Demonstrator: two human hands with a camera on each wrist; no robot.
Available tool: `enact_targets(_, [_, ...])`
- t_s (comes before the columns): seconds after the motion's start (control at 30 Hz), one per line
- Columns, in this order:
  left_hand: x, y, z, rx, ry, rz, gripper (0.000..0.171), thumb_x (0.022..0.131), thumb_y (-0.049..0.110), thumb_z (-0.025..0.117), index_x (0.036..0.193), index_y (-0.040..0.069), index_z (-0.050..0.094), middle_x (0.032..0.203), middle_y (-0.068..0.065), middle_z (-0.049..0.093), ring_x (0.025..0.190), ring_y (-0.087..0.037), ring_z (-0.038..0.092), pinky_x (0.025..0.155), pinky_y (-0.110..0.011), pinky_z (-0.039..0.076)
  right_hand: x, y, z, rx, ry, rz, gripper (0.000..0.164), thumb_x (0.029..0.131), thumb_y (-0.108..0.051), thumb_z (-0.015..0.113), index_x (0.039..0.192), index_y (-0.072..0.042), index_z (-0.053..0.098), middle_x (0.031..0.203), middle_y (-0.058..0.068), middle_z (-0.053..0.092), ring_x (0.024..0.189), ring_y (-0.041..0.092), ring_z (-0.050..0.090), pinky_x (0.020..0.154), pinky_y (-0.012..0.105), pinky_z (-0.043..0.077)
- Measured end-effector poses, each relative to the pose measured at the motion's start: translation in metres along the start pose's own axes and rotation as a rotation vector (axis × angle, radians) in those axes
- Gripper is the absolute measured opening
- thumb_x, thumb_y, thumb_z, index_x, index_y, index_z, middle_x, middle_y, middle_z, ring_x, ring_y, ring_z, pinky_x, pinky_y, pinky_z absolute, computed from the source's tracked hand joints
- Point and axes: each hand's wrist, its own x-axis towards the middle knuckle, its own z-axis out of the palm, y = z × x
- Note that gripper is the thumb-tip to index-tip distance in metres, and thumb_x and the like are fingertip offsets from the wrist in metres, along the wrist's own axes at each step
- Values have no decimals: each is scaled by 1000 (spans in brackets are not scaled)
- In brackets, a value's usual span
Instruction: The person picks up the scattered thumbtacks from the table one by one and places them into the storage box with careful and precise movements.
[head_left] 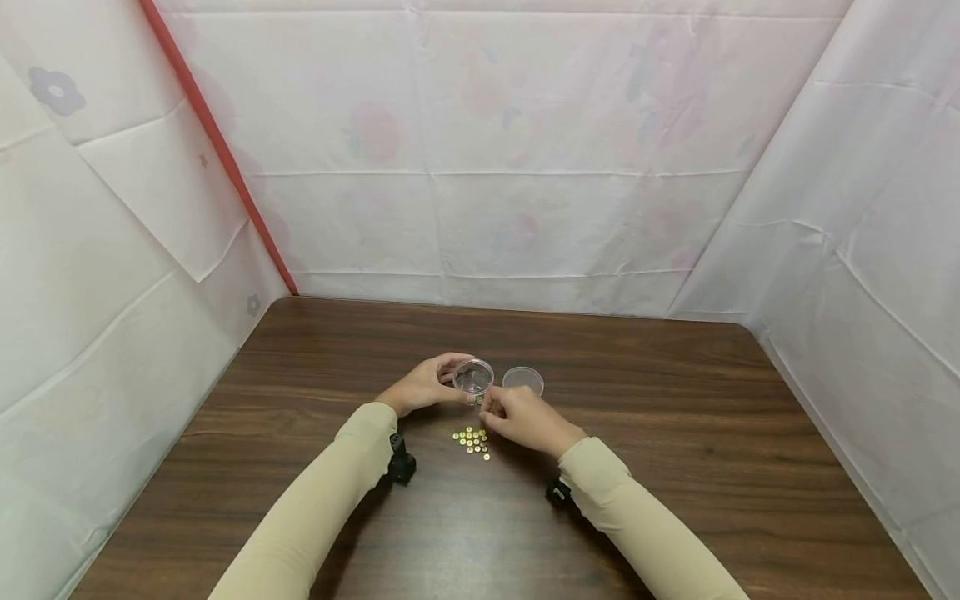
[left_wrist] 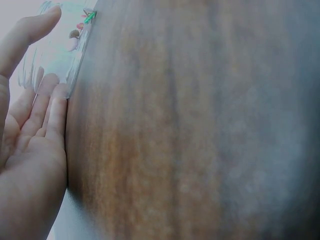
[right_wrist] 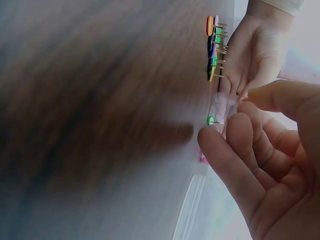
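Note:
A clear round plastic box (head_left: 473, 392) stands on the table, and my left hand (head_left: 422, 388) holds it by the side, thumb and fingers around its wall. Several small thumbtacks (left_wrist: 74, 42) with coloured heads show inside it in the left wrist view. My right hand (head_left: 528, 418) is at the near right edge of the box, with thumb and fingertips drawn close together; I cannot tell whether a tack is between them. On the near side lies a cluster of gold-backed thumbtacks (head_left: 470, 442). Their points stick up beside the coloured heads (right_wrist: 210, 27) in the right wrist view.
A clear round lid (head_left: 522, 380) lies just right of the box, behind my right hand. The brown wooden table (head_left: 645, 383) meets white patterned curtains (head_left: 480, 225) at the back and sides. Black wrist cameras (head_left: 402, 462) sit under both sleeves.

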Motion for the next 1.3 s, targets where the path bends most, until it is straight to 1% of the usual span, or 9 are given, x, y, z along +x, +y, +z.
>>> enact_targets(0.27, [-1,1,0,-3,-20,17,70,74,18,80,135,20,45,137,-5,47,128,-20,36,111,-45,32,0,-2,3,-24,-49,-13,5,90,-20,61,87,-15,63,67,-11,60,56,-2,51,49,17,47])
enact_targets(0.43, [-1,2,0,10,-15,5,70,73,21,80,134,23,46,136,-2,48,126,-15,38,111,-42,32,1,-3,4,-63,-69,-21,4,88,-19,63,86,-15,63,64,-11,58,53,-1,49,47,16,44])
enact_targets(0.53, [-1,1,0,14,-12,6,72,72,23,81,135,23,46,136,0,48,125,-12,39,111,-41,33,0,-5,4,-84,-85,-20,4,87,-18,64,85,-15,63,62,-11,57,53,-1,48,47,16,44])
enact_targets(0.77, [-1,1,-1,8,-15,9,72,71,23,82,134,24,47,135,0,48,125,-11,39,111,-41,32,1,-10,3,-150,-113,-26,3,86,-18,64,84,-15,63,62,-11,54,54,-1,47,47,16,42])
enact_targets(0.93, [0,0,-1,0,-19,24,71,71,23,82,133,24,47,136,-2,48,125,-13,39,111,-42,32,2,-11,3,-183,-113,-33,5,85,-18,65,80,-18,64,61,-12,53,53,-1,45,46,15,40])
enact_targets(1.07, [0,-1,-1,-4,-19,28,70,71,22,82,132,24,47,135,-1,49,124,-11,40,111,-40,32,2,-12,3,-204,-106,-47,6,84,-16,65,79,-18,65,61,-12,53,52,-1,45,46,15,39])
enact_targets(1.3, [1,-1,-1,1,-13,28,70,71,21,82,132,24,48,133,-1,50,124,-10,40,111,-39,32,2,-12,3,-206,-107,-40,7,84,-16,64,77,-18,64,59,-12,50,51,-1,43,45,15,38])
